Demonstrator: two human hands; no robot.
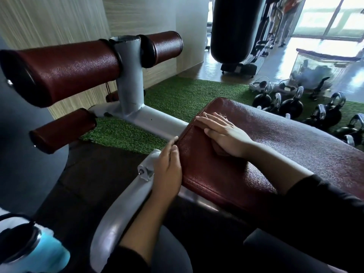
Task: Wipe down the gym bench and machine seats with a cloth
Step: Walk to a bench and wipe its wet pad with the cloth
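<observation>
The bench pad [246, 154], upholstered in dark red textured vinyl, runs from the middle of the scene off to the right, sitting on a grey metal frame [149, 119]. The right hand [224, 133] lies flat on the pad's near-left end, fingers straight and close together, pointing left toward the pad's edge; it presses a cloth [218, 149] down against the vinyl. The cloth is nearly the same dark red as the pad and mostly hidden beneath the palm, with a bunched bit showing under the heel of the hand and a frayed edge past the fingertips. The left hand [167, 170] rests against the pad's near-left side edge, fingers extended along the seam and relaxed, touching the vinyl without curling round it; just left of it a curved grey handle [122, 205] of the frame sweeps down toward the viewer. Both forearms wear black sleeves [315, 209]. On the far left, an upright grey post [129, 75] carries red padded leg rollers [65, 69], with a smaller roller [63, 130] lower down. Green artificial turf [177, 95] covers the floor beyond the frame. Black kettlebells [291, 109] cluster on the right, a black punching bag [234, 28] hangs at the far centre, and a blue bottle [39, 251] sits at the near-left corner.
</observation>
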